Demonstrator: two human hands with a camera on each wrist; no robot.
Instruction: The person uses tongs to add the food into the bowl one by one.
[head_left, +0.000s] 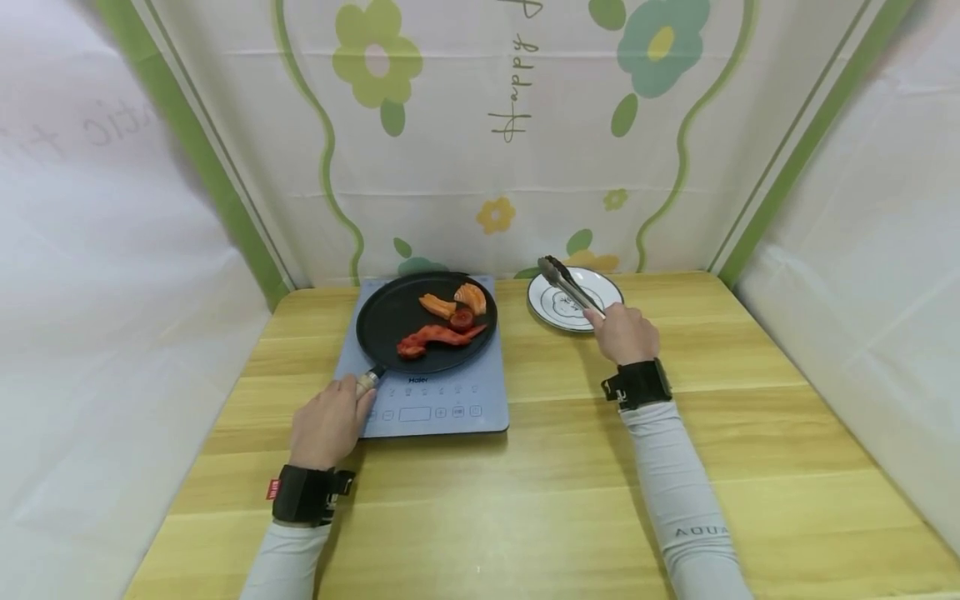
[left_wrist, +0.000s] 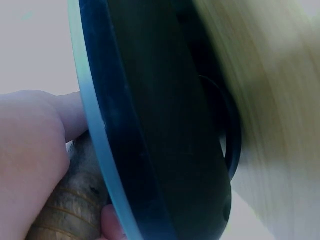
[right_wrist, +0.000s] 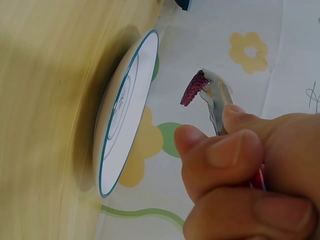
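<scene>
My left hand (head_left: 326, 425) grips the handle (head_left: 366, 383) of a flat black frying pan (head_left: 390, 312). In the pan lie a long red food piece (head_left: 438, 336), a round dark-red slice (head_left: 462, 319) and two orange pieces (head_left: 470, 297). The left wrist view shows the thumb beside the brown handle (left_wrist: 75, 210). Metal tongs (head_left: 573, 292) are held in my right hand (head_left: 628, 335), over a white dark-rimmed plate (head_left: 542, 308). Between the tong tips is a dark purple-red, bumpy food piece (right_wrist: 194, 90), clear of the plate in the right wrist view.
Beneath the pan is a grey-blue induction cooktop (head_left: 450, 423) with touch controls along its front. The wooden table (head_left: 555, 500) extends in front and to the right. A white floral cloth (head_left: 442, 167) hangs behind, and plain white cloth walls (head_left: 847, 275) stand on both sides.
</scene>
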